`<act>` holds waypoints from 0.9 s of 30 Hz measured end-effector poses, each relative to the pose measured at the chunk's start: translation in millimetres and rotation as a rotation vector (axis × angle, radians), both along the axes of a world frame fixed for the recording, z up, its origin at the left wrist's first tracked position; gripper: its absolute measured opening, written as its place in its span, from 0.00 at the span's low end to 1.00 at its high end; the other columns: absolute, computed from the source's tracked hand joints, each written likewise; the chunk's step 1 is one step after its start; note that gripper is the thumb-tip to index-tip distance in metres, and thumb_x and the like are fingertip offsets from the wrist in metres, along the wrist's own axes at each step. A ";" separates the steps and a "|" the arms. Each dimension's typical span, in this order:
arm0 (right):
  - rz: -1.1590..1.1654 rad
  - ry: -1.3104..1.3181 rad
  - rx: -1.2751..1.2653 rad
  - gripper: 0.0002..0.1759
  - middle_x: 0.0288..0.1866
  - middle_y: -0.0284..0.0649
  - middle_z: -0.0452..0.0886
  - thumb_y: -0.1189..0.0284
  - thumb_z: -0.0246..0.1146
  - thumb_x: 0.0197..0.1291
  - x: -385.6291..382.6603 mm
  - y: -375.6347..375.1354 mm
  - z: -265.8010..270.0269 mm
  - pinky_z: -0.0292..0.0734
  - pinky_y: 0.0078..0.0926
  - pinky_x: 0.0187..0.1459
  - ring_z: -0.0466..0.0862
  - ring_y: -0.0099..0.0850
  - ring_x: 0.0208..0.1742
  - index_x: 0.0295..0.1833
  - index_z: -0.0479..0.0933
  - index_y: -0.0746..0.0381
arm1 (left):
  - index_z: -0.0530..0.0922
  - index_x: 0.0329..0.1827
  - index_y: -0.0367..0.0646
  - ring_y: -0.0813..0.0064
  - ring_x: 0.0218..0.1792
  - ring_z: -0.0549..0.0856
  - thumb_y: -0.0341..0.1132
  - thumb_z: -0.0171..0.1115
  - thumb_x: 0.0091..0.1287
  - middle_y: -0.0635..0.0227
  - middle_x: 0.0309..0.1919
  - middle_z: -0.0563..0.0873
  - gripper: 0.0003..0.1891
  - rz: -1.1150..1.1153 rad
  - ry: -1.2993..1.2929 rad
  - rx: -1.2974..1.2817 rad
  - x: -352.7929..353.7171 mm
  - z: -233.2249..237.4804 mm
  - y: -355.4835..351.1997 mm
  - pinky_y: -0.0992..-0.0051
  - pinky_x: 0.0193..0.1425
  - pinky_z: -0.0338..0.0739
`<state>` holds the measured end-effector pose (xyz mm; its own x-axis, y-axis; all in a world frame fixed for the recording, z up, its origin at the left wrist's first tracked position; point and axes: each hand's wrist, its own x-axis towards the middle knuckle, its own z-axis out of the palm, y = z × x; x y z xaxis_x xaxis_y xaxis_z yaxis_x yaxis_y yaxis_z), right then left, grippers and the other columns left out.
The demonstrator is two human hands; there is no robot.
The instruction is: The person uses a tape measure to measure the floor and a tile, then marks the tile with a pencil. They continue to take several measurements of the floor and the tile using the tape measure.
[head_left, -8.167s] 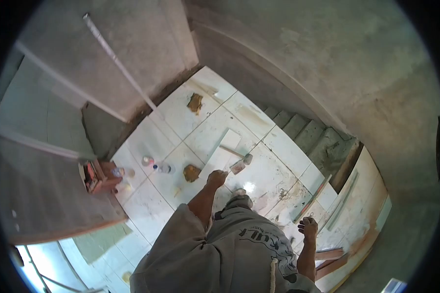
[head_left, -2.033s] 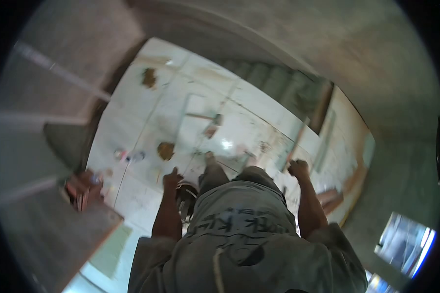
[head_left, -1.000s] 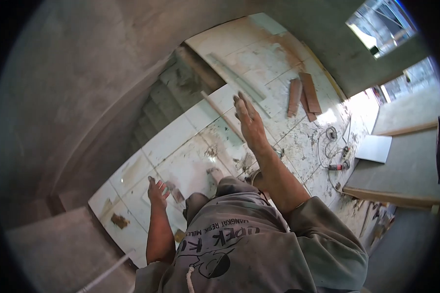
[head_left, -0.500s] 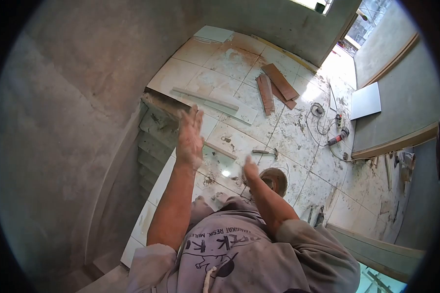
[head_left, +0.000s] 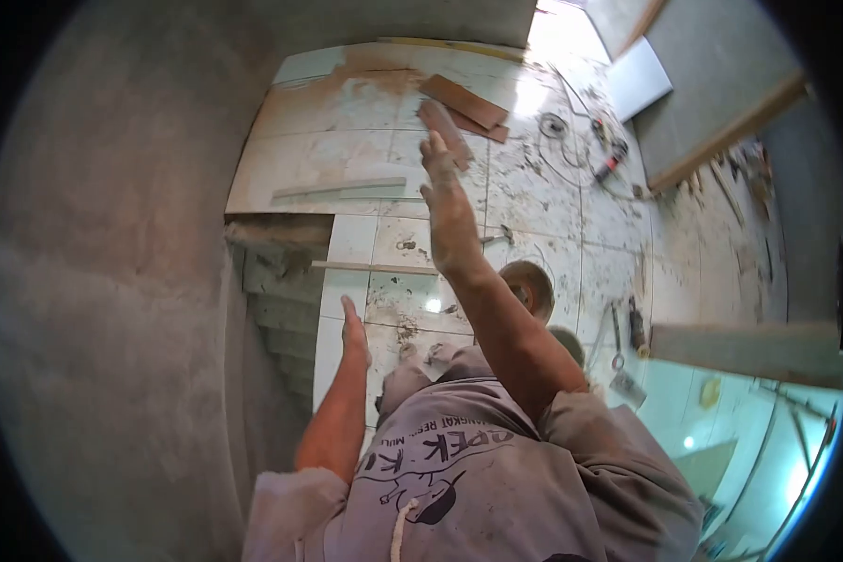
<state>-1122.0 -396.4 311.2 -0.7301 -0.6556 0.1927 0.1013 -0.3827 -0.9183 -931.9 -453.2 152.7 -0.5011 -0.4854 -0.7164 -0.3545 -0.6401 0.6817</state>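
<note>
the left hand (head_left: 353, 337) is edge-on with fingers straight, whether spread i can't tell; the right hand (head_left: 451, 220) is raised, fingers stretched close together. beyond the left hand a thin wooden strip (head_left: 347, 266) lies on the tiled floor (head_left: 618, 267), with a hammer (head_left: 499, 237) and bucket (head_left: 538, 281) right of the right hand.

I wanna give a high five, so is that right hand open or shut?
Open: the right hand has its fingers stretched out, not curled up, with nothing showing in it.
</note>
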 end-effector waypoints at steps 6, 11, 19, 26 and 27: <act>0.399 0.573 0.668 0.25 0.63 0.53 0.68 0.60 0.38 0.69 115.2 -20.5 -164.0 0.53 0.39 0.68 0.65 0.47 0.66 0.62 0.66 0.63 | 0.60 0.67 0.45 0.60 0.61 0.70 0.72 0.44 0.58 0.59 0.63 0.67 0.44 0.344 0.494 0.232 -0.8 -18.8 -45.5 0.45 0.57 0.67; 0.226 0.406 1.502 0.22 0.53 0.55 0.75 0.63 0.39 0.69 78.3 137.2 -372.5 0.70 0.44 0.54 0.76 0.49 0.53 0.64 0.66 0.54 | 0.67 0.58 0.54 0.69 0.57 0.75 0.67 0.48 0.61 0.67 0.57 0.75 0.32 0.307 0.534 -0.004 70.8 63.5 -124.9 0.55 0.46 0.75; -0.517 -0.231 1.428 0.33 0.40 0.51 0.80 0.46 0.54 0.59 36.0 265.2 -292.1 0.76 0.37 0.31 0.82 0.42 0.33 0.47 0.75 0.69 | 0.72 0.52 0.52 0.73 0.50 0.79 0.59 0.48 0.66 0.71 0.50 0.80 0.23 0.285 0.089 0.099 112.4 -25.3 -136.0 0.60 0.52 0.67; -0.568 -0.466 1.145 0.27 0.38 0.40 0.78 0.51 0.56 0.62 29.7 204.9 -236.0 0.74 0.22 0.26 0.81 0.27 0.30 0.48 0.73 0.66 | 0.71 0.57 0.45 0.70 0.53 0.78 0.55 0.52 0.66 0.67 0.50 0.80 0.26 -0.148 -0.107 0.167 30.6 -43.8 -84.6 0.62 0.55 0.68; -0.547 -0.507 1.128 0.26 0.37 0.39 0.77 0.52 0.56 0.62 21.6 198.9 -226.3 0.75 0.22 0.28 0.80 0.27 0.29 0.48 0.73 0.66 | 0.70 0.58 0.44 0.70 0.53 0.78 0.54 0.53 0.66 0.67 0.50 0.80 0.26 -0.168 -0.095 0.134 20.7 -43.5 -94.4 0.62 0.55 0.68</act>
